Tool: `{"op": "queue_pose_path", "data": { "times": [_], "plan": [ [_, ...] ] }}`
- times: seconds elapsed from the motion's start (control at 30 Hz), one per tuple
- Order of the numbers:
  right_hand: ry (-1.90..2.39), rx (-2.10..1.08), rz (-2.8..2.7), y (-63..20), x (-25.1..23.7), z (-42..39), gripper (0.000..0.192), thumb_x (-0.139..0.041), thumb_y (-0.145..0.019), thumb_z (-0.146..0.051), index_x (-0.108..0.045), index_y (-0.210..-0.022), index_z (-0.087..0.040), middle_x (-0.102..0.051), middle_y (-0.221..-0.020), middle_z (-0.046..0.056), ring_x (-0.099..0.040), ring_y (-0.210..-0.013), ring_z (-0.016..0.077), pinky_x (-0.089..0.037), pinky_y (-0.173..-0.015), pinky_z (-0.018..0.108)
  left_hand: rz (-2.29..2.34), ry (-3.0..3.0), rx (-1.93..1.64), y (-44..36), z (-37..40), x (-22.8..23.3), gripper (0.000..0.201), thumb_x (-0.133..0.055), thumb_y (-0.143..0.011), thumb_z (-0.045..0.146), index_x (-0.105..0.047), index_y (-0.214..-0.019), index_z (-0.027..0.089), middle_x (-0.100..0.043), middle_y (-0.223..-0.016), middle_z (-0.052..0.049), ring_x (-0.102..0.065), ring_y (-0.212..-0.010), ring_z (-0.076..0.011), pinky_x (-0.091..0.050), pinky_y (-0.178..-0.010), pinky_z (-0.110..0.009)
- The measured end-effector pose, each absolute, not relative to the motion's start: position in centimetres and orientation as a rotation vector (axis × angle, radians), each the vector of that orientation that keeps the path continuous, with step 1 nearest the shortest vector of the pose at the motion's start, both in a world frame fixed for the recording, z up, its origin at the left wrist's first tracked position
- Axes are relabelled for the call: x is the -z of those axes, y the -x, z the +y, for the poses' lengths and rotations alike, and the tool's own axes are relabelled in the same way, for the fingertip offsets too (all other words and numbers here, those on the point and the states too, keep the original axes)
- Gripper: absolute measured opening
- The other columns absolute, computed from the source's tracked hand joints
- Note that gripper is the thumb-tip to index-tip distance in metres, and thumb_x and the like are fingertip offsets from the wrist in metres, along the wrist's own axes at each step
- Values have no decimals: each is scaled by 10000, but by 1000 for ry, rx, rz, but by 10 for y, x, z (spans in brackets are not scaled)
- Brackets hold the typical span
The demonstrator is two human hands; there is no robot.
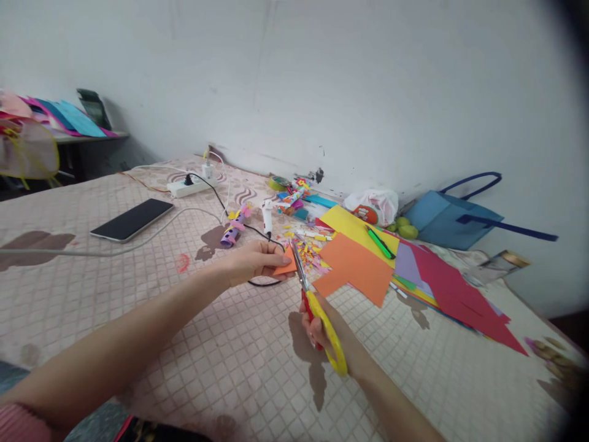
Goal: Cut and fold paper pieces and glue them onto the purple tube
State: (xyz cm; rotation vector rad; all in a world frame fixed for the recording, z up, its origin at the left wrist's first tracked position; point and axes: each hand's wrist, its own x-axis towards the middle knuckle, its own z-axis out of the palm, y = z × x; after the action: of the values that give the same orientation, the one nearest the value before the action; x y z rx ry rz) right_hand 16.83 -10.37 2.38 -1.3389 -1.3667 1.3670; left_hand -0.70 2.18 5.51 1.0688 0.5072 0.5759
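My left hand (257, 261) pinches a small piece of orange paper (286, 263) between thumb and fingers above the table. In my right hand (321, 319) is a pair of scissors (327, 328) with yellow and red handles, my fingers closed round them. The blades point away from me and lie along the right edge of the orange piece; whether they are cutting into it I cannot tell. Just right of the blades lies a larger sheet of orange paper (356, 267) with a notched lower edge. Small paper scraps (310, 252) are scattered behind the blades.
A white glue gun (267, 218) stands near a purple paper roll figure (233, 228). On the left are a tablet (132, 220) and a power strip (191, 186) with cables. A green cutter (380, 242), red paper (460, 294) and a blue bag (453, 218) are on the right.
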Motion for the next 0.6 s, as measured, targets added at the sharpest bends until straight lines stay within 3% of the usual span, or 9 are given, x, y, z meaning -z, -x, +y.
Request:
{"op": "queue_pose_path", "data": {
  "times": [0.17,0.6],
  "plan": [
    [1299,-1329,-1451,-170,-18,-105,575,-447,-641,-764,-399,-808,-216,-365,-510,-81,-281,-383,65,-230,-360,196,523,-1066,-566,8,23,-57,245,-757,-637,247,-564,-659,97,-678,-735,-62,-667,-709,-144,-532,-677,-240],
    [1341,-1382,-1362,-165,-29,-106,495,-440,-696,-707,-394,-749,-218,-369,-505,-74,-297,-386,64,-247,-360,191,545,-1092,-556,7,24,-55,201,-732,-670,257,-614,-689,95,-679,-752,-69,-652,-708,-128,-523,-677,-224]
  ]
}}
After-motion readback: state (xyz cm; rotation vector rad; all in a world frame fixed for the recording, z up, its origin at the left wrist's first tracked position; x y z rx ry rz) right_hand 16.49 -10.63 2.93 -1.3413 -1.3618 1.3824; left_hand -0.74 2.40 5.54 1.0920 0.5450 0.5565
